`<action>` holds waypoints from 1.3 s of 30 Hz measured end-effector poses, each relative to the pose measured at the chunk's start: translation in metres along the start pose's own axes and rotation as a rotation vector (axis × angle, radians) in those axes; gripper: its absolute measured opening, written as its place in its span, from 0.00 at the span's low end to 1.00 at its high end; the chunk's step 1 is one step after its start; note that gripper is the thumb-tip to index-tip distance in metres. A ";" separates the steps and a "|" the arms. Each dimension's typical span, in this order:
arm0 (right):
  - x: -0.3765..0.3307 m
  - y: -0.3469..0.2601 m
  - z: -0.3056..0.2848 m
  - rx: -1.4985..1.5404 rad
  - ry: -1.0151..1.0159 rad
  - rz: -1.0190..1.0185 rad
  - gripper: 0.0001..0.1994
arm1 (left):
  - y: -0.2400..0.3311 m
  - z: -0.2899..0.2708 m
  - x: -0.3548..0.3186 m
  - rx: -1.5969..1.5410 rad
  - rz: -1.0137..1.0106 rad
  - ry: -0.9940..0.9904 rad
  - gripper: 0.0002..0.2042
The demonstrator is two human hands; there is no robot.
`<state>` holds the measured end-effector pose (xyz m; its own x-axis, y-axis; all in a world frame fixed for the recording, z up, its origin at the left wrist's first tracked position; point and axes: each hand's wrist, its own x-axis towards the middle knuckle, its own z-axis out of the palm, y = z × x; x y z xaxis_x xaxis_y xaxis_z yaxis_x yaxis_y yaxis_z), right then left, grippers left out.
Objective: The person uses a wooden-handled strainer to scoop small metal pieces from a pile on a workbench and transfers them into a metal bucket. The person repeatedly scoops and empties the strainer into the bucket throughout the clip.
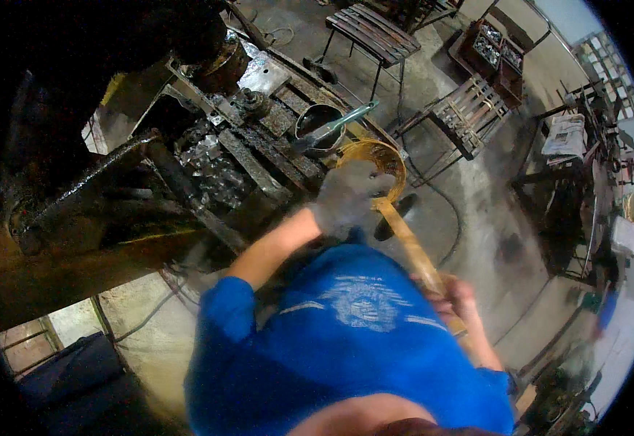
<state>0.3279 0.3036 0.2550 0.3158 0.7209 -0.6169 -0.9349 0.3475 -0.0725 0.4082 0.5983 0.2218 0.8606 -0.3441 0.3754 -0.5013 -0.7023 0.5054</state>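
head view: your gloved left hand (346, 195) is closed on the near rim of a rusty wire basket (375, 161); your bare right hand (453, 296) wraps its long flat wooden handle (411, 247); the basket hangs beside the greasy dark machine (208, 160), right of the glinting metal pieces (211, 171); whether it is loaded, you cannot tell.

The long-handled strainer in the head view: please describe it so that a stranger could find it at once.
Start at the big, dark, greasy machine on the left. At its right edge the gloved left hand grips a round wire basket, whose yellowish handle runs down to the bare right hand. Unlike the dark metal pot beside it, it is golden-rusty mesh.
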 end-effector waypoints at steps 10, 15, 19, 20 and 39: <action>0.002 -0.004 -0.009 0.205 -0.096 -0.015 0.31 | -0.040 -0.030 -0.042 -0.588 -0.695 0.357 0.16; 0.007 -0.006 -0.007 0.031 -0.160 -0.049 0.33 | -0.073 0.004 -0.058 -1.110 -1.164 0.334 0.22; 0.001 -0.008 0.000 -0.015 -0.045 -0.036 0.36 | -0.111 0.043 -0.041 -1.154 -1.237 0.423 0.23; 0.002 -0.009 0.000 -0.040 -0.004 -0.035 0.37 | -0.119 0.057 -0.041 -1.131 -1.182 0.481 0.24; 0.005 -0.001 0.000 -0.122 -0.084 -0.136 0.39 | -0.121 0.023 -0.020 -1.205 -1.267 0.452 0.18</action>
<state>0.3299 0.3066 0.2520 0.4484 0.7213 -0.5278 -0.8936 0.3738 -0.2483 0.4537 0.6765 0.1353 0.7471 0.3071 -0.5896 0.4101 0.4851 0.7723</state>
